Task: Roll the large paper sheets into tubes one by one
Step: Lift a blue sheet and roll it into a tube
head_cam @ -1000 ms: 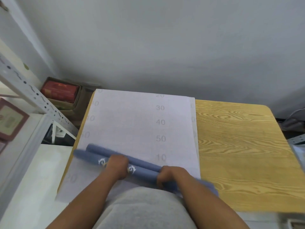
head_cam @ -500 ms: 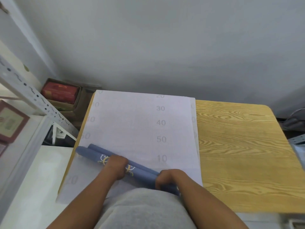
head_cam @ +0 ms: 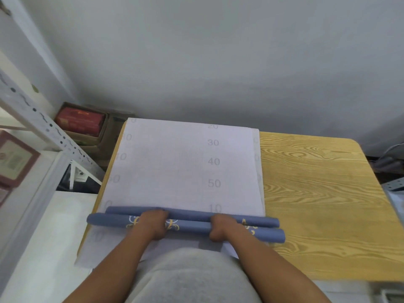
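Both hands, left (head_cam: pixel 153 224) and right (head_cam: pixel 220 226), grip two blue paper tubes (head_cam: pixel 192 224) at the near edge of the white gridded sheet (head_cam: pixel 175 167) on the bench (head_cam: pixel 317 193); rolling looks underway, so next push the roll evenly toward the far edge.

The rolls (head_cam: pixel 192 224) are blue with gold and white ornaments; the sheet (head_cam: pixel 175 167) is pale lilac with grey numbers; the table (head_cam: pixel 317 193) shows yellow wood grain.

- One view only, from the person's head, looking forward and steeply down.
- It sits close above the hands, left hand (head_cam: pixel 153 224) and right hand (head_cam: pixel 220 228), which lie low in the centre.
- Beyond the hands the worktop (head_cam: pixel 317 193) runs to a grey wall (head_cam: pixel 218 62).
- Wide-angle bending shows at the edges.
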